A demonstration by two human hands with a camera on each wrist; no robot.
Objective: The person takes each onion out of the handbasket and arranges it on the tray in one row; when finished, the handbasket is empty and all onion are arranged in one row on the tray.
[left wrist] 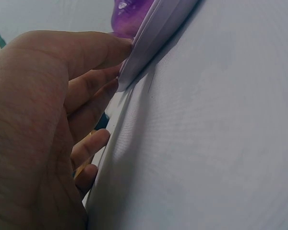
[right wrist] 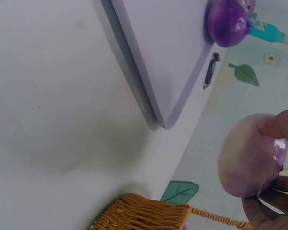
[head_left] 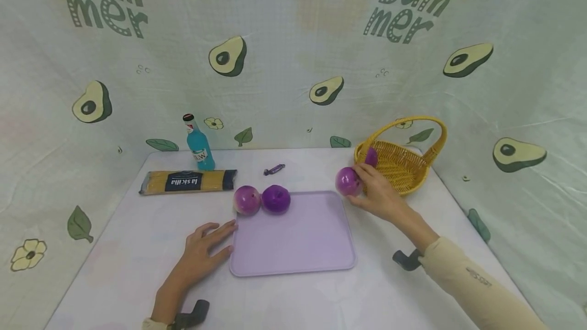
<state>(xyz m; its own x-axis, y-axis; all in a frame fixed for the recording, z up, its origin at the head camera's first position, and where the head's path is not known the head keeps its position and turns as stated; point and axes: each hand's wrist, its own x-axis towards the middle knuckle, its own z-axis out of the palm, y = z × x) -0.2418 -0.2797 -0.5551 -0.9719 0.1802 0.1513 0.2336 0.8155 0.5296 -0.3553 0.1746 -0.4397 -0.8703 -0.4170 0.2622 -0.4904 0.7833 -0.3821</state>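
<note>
The right hand has its grip closed round a purple bulb, thumb on one side and fingers on the other, holding it up over the tabletop toward the back right corner. The purple bulb is just beyond the back right corner of a lilac tray and just beside a wicker basket; in the right wrist view it is apart from the tray. The basket stands at the tabletop's back right corner, its tall handle up, with another bulb partly showing inside. The left hand has a released grip: its fingers are spread and fairly straight, and some of the tips touch the tray's left rim. The tray lies flat, toward the middle of the tabletop; in its back left corner sit a pink bulb with a pale underside and a dark purple bulb, side by side. Toward the tabletop's back left corner lies a pasta pack, lengthwise along the back edge, and just behind it stands a blue bottle with a dark cap. A small candy in a purple wrapper lies near the middle of the back edge.
</note>
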